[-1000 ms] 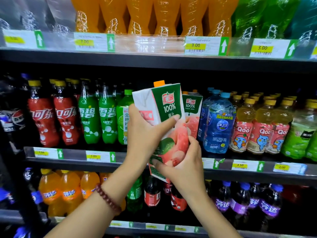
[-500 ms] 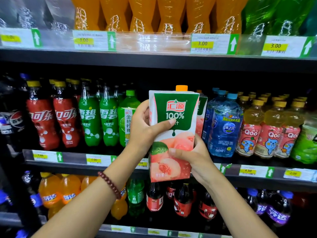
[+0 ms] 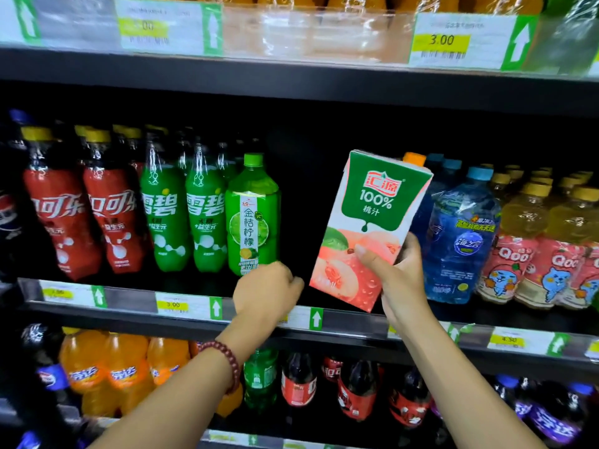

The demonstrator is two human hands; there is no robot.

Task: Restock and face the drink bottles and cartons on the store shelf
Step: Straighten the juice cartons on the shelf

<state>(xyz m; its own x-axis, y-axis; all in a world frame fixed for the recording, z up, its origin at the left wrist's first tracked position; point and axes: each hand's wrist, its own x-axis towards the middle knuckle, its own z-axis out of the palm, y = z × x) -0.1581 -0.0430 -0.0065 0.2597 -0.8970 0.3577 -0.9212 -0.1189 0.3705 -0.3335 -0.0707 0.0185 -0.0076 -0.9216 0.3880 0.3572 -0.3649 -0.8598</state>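
Right hand [image 3: 400,273] fingers grasp tilted peach carton [image 3: 369,228] between lime bottle [image 3: 252,215] and water bottle [image 3: 460,241]; left hand [image 3: 265,291] clenched, empty.

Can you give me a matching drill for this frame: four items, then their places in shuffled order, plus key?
Items:
1. peach carton
2. lime bottle
3. blue water bottle
4. left hand

Places:
A. just right of the carton
B. at the shelf edge, below the lime bottle
C. held tilted in the right hand
D. left of the dark gap

Pairs: 1-C, 2-D, 3-A, 4-B
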